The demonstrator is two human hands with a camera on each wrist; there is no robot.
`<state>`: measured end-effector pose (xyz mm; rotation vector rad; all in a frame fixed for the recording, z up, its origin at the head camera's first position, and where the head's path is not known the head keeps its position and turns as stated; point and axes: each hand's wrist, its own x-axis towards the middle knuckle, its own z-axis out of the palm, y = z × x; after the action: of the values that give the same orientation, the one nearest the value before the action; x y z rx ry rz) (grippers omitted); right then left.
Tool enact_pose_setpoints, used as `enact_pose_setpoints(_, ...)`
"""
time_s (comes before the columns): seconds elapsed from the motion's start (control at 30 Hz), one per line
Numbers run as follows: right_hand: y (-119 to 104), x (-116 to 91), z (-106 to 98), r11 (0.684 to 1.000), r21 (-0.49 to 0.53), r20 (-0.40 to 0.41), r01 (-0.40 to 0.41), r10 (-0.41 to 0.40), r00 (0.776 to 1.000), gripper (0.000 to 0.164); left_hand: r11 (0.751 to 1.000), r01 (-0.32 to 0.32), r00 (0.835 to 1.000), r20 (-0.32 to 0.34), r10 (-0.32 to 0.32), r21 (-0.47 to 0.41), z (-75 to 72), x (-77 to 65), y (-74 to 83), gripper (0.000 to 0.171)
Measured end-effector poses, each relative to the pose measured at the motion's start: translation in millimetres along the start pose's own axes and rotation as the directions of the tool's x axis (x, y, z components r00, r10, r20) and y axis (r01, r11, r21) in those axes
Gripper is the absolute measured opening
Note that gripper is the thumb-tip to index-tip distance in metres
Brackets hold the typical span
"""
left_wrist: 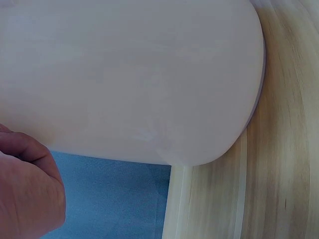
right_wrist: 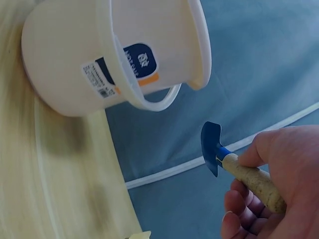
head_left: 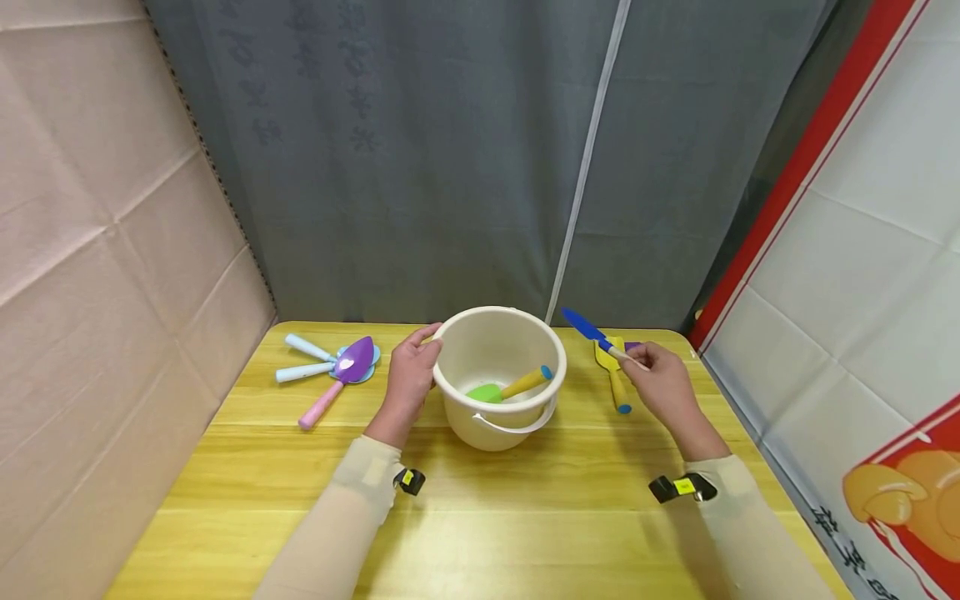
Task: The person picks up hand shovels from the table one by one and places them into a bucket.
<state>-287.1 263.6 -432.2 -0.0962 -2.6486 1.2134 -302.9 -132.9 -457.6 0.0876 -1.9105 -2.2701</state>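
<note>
A cream bucket (head_left: 480, 432) stands upright on the table, its handle hanging down at the front right. My left hand (head_left: 408, 373) grips the left side of its rim. Inside lies a small trowel with a green blade (head_left: 486, 392) and a yellow, blue-tipped handle. My right hand (head_left: 663, 385) pinches a blue garden trowel (head_left: 583, 323) by its pale wooden handle (right_wrist: 254, 181), holding it up to the right of the bucket. Below that trowel, a yellow shovel (head_left: 618, 390) lies on the table, with a bit of something purple (head_left: 632, 345) behind it.
On the left of the wooden table (head_left: 495, 533) lie a purple trowel (head_left: 356, 360) with a pink handle and light-blue-handled tools (head_left: 306, 372), partly overlapping. A grey curtain (head_left: 420, 167) hangs behind the table. Cloth walls flank it on both sides.
</note>
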Motion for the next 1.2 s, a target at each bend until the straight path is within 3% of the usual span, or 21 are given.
enact_pose_setpoints(0.27, -14, -5, -2, 0.997, 0.009, -0.004, 0.078, -0.078, 0.997, 0.030, 1.000, -0.019, 1.000, -0.002, 0.019, -0.017, -0.7, 1.5, -2.9, 0.040)
enact_pose_setpoints(1.2, -48, -22, -1, 0.984, 0.012, 0.042, 0.177, -0.177, 0.983, 0.017, 1.000, 0.005, 1.000, -0.007, -0.005, -0.014, -0.7, 0.4, -1.5, 0.038)
